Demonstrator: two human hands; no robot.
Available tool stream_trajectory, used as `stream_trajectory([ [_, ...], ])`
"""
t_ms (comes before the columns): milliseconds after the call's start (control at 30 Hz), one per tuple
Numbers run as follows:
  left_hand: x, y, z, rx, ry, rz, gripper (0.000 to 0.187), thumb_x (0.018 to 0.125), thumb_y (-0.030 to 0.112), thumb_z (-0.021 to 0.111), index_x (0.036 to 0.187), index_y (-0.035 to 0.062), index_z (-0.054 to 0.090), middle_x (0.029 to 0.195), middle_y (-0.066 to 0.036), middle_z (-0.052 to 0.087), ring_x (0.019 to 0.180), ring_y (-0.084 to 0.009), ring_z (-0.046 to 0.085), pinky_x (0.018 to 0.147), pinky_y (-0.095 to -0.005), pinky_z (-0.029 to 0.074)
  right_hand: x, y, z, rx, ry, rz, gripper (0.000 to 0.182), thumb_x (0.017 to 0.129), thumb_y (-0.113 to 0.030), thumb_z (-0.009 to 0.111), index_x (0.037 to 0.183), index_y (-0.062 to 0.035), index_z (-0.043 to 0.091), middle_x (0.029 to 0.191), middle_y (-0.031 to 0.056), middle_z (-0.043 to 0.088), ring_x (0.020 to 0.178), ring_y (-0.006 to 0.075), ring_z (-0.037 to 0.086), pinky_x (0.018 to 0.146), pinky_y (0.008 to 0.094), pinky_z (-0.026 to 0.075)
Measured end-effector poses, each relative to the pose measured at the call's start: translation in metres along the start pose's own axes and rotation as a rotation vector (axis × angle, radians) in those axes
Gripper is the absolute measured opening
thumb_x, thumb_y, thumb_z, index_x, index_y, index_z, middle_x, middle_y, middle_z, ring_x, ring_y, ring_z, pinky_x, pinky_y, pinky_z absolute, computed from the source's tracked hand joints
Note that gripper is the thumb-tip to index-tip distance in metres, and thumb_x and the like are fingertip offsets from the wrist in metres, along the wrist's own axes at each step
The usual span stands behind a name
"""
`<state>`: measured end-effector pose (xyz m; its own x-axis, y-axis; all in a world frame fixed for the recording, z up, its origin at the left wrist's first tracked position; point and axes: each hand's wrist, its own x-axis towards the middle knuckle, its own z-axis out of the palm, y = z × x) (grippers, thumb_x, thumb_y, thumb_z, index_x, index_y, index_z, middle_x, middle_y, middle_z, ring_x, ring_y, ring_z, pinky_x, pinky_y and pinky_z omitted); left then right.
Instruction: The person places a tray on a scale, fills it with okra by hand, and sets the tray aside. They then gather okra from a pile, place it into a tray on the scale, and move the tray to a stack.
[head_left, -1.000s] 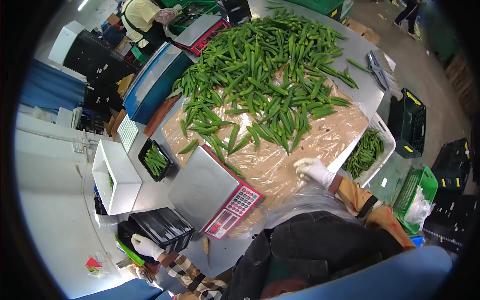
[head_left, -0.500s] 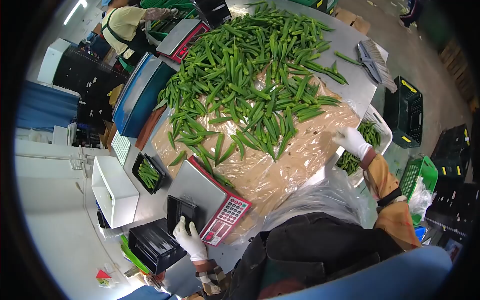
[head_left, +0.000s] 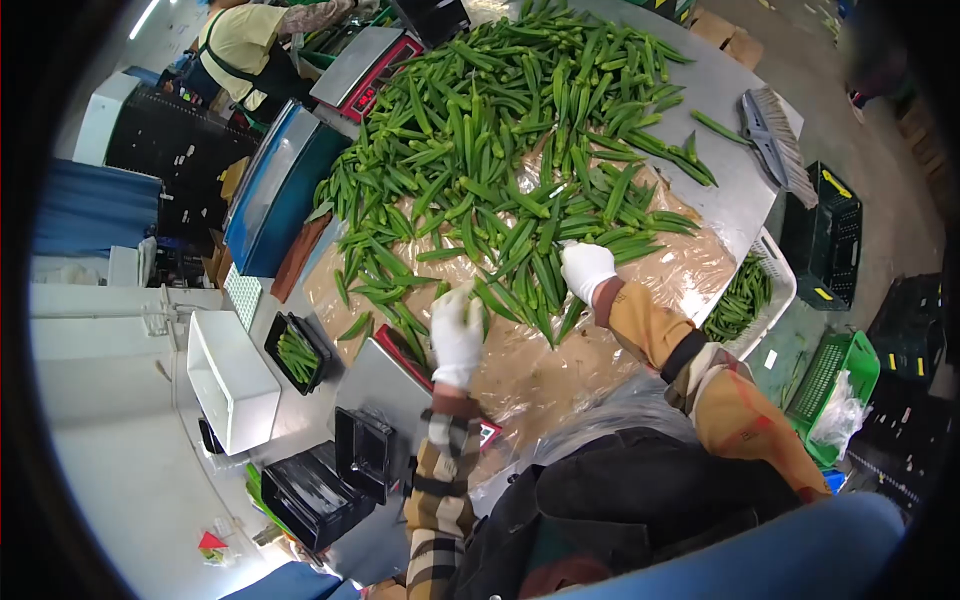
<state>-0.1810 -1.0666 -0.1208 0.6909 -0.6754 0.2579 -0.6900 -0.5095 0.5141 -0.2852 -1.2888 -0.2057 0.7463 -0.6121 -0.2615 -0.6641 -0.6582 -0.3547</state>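
A large heap of green okra (head_left: pixel 470 140) covers the table, lying partly on clear plastic over brown sheeting (head_left: pixel 540 375). My left hand (head_left: pixel 458 335), in a white glove, is over the near edge of the heap beside the scale; its fingers are blurred against the pods. At the heap's near right edge, my gloved right hand (head_left: pixel 588 270) touches the okra with its fingers curled in, and whatever is in them is hidden. My left forearm partly covers the red-edged scale (head_left: pixel 390 385). A small black tray (head_left: pixel 363 455) without visible contents rests at the scale's left side.
Stacked black trays (head_left: pixel 310 495) and a tray of okra (head_left: pixel 298 352) are at left, near a white bin (head_left: pixel 232 380). A brush (head_left: pixel 778 145) lies at right, above a white basket of okra (head_left: pixel 742 300). Another person (head_left: pixel 245 55) stands at the far left.
My left hand has let go of the black tray and moved up to the okra. My right hand has swung left from the table's right edge to the heap.
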Motion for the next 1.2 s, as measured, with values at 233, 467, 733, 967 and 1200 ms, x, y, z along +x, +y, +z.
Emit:
stream_trajectory([
  [233,-0.002,0.022,0.089,0.133,-0.334,0.063,0.073,0.082,0.013,0.071,0.148,0.0262,0.044,0.158,-0.026,0.022,0.138,-0.0486,0.03,0.115,-0.0503,0.027,-0.008,0.039,-0.027,1.045,-0.493,0.137,0.01,0.086,-0.015,0.07,0.088,-0.0046,0.069,0.069,0.0072,0.067,0.051,0.0137,0.06,0.049,0.0289,0.048],
  [467,-0.065,0.044,0.058,0.139,-0.457,0.109,0.07,0.084,0.011,0.063,0.15,0.0218,0.041,0.159,-0.02,0.025,0.142,-0.0449,0.029,0.114,-0.0557,0.028,-0.057,0.068,-0.039,1.634,-0.533,0.32,0.007,0.094,-0.01,0.065,0.096,-0.0028,0.064,0.064,-0.0018,0.054,0.053,0.0085,0.049,0.05,0.0241,0.041],
  [733,-0.091,0.031,0.016,0.015,-0.455,0.177,0.046,0.084,0.011,0.068,0.129,0.0164,0.063,0.14,-0.009,0.055,0.136,-0.035,0.042,0.115,-0.0526,0.028,-0.1,0.153,-0.121,1.168,-0.856,0.101,0.012,0.092,-0.012,0.067,0.096,-0.0008,0.071,0.069,0.0005,0.062,0.059,0.0058,0.053,0.053,0.0217,0.041],
  [967,0.008,-0.001,0.027,-0.082,-0.155,0.118,0.04,0.086,0.009,0.068,0.125,0.0064,0.061,0.124,-0.015,0.062,0.119,-0.0358,0.054,0.106,-0.0449,0.041,-0.064,0.16,-0.154,0.467,-0.172,-0.077,0.047,0.083,-0.031,0.074,0.123,-0.0071,0.065,0.092,0.0133,0.071,0.083,0.0254,0.069,0.078,0.0363,0.054],
  [1200,0.066,0.027,0.102,0.233,-0.452,0.024,0.08,0.08,0.034,0.074,0.15,0.0228,0.039,0.156,-0.02,0.031,0.141,-0.0465,0.028,0.115,-0.058,0.023,0.049,0.034,-0.071,0.006,0.216,-0.389,0.077,0.081,-0.034,0.074,0.148,-0.0179,0.04,0.149,0.0197,0.04,0.138,0.0406,0.037,0.115,0.0488,0.03],
])
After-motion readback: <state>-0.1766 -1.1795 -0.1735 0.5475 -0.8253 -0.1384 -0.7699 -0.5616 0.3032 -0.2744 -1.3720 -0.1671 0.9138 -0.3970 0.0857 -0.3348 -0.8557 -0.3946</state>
